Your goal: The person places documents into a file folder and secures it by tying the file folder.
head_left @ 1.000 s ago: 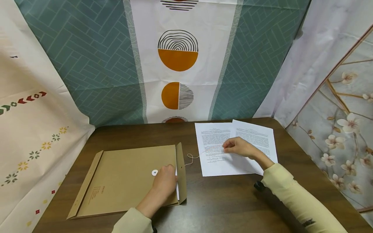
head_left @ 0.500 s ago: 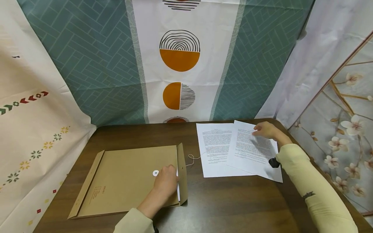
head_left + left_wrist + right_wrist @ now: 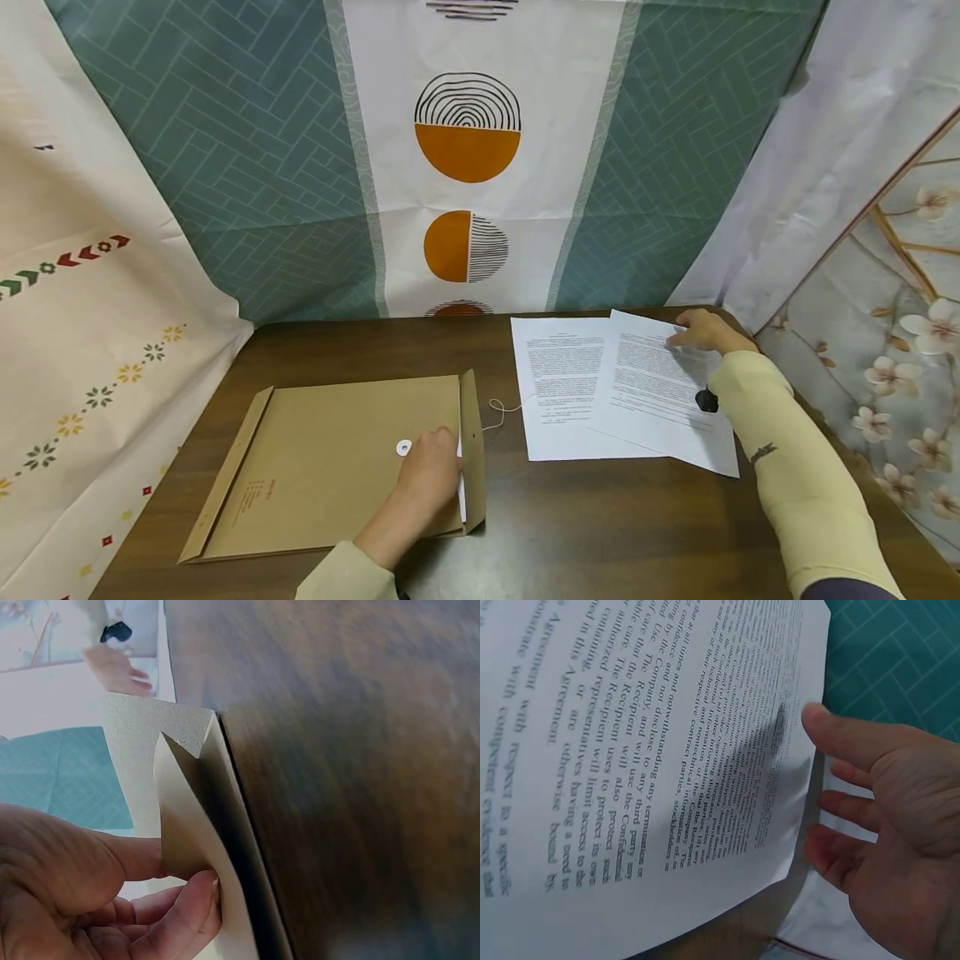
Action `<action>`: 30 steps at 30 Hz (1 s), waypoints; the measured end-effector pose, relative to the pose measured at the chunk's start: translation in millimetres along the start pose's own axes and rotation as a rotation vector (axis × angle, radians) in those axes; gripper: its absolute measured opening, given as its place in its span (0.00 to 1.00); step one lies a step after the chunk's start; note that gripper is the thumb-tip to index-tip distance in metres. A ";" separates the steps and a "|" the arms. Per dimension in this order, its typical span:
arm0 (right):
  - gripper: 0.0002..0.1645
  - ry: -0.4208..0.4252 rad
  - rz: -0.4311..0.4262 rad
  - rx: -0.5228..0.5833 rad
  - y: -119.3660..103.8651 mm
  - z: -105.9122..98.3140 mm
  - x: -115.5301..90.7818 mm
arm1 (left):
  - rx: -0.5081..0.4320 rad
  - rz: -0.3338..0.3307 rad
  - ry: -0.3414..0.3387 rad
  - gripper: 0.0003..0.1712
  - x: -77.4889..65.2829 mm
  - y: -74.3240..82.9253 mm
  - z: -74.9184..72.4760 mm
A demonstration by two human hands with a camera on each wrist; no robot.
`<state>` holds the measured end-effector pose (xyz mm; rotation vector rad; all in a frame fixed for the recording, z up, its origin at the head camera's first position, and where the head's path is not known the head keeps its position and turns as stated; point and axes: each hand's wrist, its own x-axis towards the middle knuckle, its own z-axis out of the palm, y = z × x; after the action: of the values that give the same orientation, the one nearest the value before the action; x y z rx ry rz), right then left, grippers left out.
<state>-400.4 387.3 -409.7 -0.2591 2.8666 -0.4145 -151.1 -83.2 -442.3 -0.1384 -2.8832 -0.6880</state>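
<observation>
A brown kraft envelope lies on the table at the left, its narrow flap raised along the right edge. My left hand pinches the edge of its mouth; the left wrist view shows thumb and fingers on the brown layer, with a gap behind it. A strip of white shows in the mouth. At the back right, two printed sheets overlap, the right sheet over the left sheet. By the right sheet's far edge is my right hand, thumb and fingers apart and nothing gripped.
A white round button sits on the envelope, and a thin string trails from the flap toward the sheets. Brown wooden table shows in front of the papers. Patterned cloth hangs along the back and sides.
My right hand has moved right and back, from over the middle of the sheets to the right sheet's far edge. My left hand stays at the envelope's mouth.
</observation>
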 end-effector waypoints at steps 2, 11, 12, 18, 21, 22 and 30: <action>0.48 -0.019 0.019 0.009 -1.1 0.4 0.9 | -0.009 0.005 0.003 0.11 -0.8 0.4 -0.5; 0.62 -0.069 0.010 0.025 -2.1 7.1 3.8 | -0.001 0.012 0.013 0.11 -1.2 0.5 0.5; 0.63 -0.068 0.010 0.015 -2.4 8.3 5.0 | 0.000 0.008 0.011 0.11 -0.9 0.4 0.3; 0.66 -0.061 0.027 -0.060 0.3 11.5 8.7 | -0.009 -0.006 0.001 0.10 -1.1 -0.4 -0.7; 0.71 -0.087 0.070 -0.088 1.0 10.0 3.6 | -0.017 -0.007 -0.001 0.10 -1.3 -0.4 -0.7; 0.72 -0.093 0.088 -0.095 1.2 10.0 1.8 | -0.019 -0.008 -0.001 0.10 -1.3 -0.4 -0.4; 0.73 -0.054 0.117 -0.052 3.9 15.1 -7.1 | -0.025 -0.029 -0.002 0.10 -1.5 0.2 1.2</action>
<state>-390.3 388.6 -423.5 -0.1093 2.8245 -0.3062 -149.8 -82.6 -443.6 -0.1008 -2.8843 -0.7298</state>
